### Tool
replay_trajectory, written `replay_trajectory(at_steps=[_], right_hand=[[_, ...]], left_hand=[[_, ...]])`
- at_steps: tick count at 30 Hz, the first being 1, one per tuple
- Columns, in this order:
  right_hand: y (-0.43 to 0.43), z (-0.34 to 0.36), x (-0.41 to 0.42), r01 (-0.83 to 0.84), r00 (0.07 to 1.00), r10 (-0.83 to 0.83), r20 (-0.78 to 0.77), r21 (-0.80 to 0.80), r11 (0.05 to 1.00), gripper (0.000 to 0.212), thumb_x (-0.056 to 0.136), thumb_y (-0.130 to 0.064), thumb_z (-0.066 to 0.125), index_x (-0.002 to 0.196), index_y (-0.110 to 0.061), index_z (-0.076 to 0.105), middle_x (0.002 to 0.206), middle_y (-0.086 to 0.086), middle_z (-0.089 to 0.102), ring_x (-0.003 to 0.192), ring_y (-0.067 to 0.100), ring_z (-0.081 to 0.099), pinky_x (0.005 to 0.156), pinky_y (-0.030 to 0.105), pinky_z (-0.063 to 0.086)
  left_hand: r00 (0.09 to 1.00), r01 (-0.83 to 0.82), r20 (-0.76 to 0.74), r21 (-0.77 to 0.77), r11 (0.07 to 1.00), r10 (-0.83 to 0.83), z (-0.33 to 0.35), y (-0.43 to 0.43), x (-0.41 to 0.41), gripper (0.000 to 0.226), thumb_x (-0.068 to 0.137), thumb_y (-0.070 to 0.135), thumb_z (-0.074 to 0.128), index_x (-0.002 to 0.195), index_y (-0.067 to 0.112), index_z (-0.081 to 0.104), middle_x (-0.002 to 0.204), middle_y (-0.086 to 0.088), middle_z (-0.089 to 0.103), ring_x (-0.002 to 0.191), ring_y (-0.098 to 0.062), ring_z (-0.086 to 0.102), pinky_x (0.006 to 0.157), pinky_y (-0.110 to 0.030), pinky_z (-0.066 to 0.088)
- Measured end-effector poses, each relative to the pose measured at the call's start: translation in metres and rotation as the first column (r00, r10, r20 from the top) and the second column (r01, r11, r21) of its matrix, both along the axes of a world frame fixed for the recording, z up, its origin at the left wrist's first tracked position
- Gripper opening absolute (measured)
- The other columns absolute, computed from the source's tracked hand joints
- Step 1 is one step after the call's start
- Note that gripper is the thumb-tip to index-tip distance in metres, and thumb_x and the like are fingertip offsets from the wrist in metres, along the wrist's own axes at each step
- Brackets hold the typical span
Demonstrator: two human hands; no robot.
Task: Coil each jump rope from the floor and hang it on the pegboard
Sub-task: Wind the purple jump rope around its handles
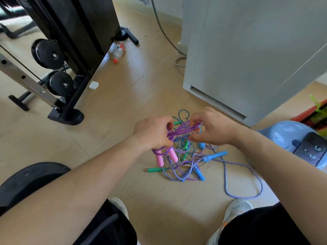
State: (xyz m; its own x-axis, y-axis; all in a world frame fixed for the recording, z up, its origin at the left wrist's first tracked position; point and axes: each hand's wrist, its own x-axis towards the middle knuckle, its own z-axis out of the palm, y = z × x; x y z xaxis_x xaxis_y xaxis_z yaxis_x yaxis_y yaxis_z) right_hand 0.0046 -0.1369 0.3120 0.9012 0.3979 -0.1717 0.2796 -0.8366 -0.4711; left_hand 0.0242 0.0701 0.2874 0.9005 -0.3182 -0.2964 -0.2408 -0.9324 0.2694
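Coiling stage. The left hand (pixel 153 132) grips the purple rope (pixel 182 130) in gathered loops, pink handles (pixel 166 157) hanging below; the right hand (pixel 211 129) pinches the far bend. Even loops and steady tension should keep it free of the pile (pixel 194 161) on the floor (pixel 123 96).

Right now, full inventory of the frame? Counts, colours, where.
purple rope: one, purple cord with two pink handles, held between both hands above the pile
green handles: at least three, green, in the pile
blue handles: at least three, blue, in the pile
braided cord: one, purple-white, looping right out of the pile
bottle: one, clear with red cap, lying by the gym machine
paper scrap: one, white, floor near the machine
gym machine: one, black, upper left
cabinet: one, white, upper right
cable: one, grey, floor beside the cabinet
shoes: two, light, bottom edge
left hand: grips the purple rope loops
right hand: pinches the same loops
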Motion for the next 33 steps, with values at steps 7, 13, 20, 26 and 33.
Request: replay_trajectory(at_steps=[7,13,20,26,33], right_hand=[[0.000,0.007,-0.005,0.085,0.996,-0.083,-0.016,0.164,0.983,0.022,0.074,-0.031,0.079,0.067,-0.021,0.060,0.058,-0.008,0.058,0.056,0.013,0.048,0.056,0.031,0.041],[-0.009,0.027,-0.007,0.043,0.999,-0.044,0.027,0.033,0.999,0.022,0.076,-0.036,0.077,0.073,-0.020,0.063,0.053,-0.007,0.047,0.055,0.008,0.046,0.049,0.020,0.033],[-0.020,0.049,-0.033,-0.004,0.999,0.005,0.038,-0.015,1.000,0.037,0.074,-0.049,0.074,0.071,-0.024,0.047,0.068,-0.003,0.055,0.067,0.017,0.051,0.062,0.036,0.044],[-0.019,0.093,-0.051,-0.078,0.989,0.065,-0.130,-0.094,0.992,0.026,0.086,-0.046,0.069,0.081,-0.029,0.051,0.071,-0.008,0.055,0.068,0.016,0.053,0.069,0.035,0.045],[-0.035,0.129,-0.072,-0.112,0.991,0.119,-0.065,0.098,0.989,0.030,0.079,-0.053,0.070,0.092,-0.028,0.061,0.083,-0.008,0.064,0.079,0.011,0.061,0.075,0.031,0.049]], left_hand=[[0.998,-0.029,-0.054,-0.019,0.999,0.028,-0.001,0.003,0.005,0.042,0.063,0.046,0.077,0.097,0.040,0.054,0.099,0.015,0.064,0.083,-0.016,0.057,0.063,-0.027,0.037],[0.999,-0.036,0.010,-0.019,0.999,0.037,0.006,0.003,0.005,0.041,0.062,0.045,0.076,0.095,0.041,0.053,0.093,0.015,0.063,0.080,-0.018,0.057,0.058,-0.026,0.034],[0.991,-0.060,0.114,-0.025,0.998,0.062,0.035,0.017,-0.003,0.037,0.067,0.032,0.072,0.098,0.036,0.054,0.096,0.015,0.063,0.090,-0.019,0.061,0.065,-0.028,0.043],[0.976,0.022,0.216,0.069,0.997,-0.036,0.087,0.027,-0.012,0.026,0.070,0.028,0.061,0.092,0.035,0.049,0.076,0.015,0.063,0.082,-0.013,0.064,0.068,-0.032,0.050],[0.940,0.023,0.337,0.099,0.995,-0.055,0.130,0.038,-0.010,0.029,0.072,0.031,0.063,0.097,0.036,0.051,0.078,0.016,0.063,0.087,-0.011,0.062,0.072,-0.032,0.049]])
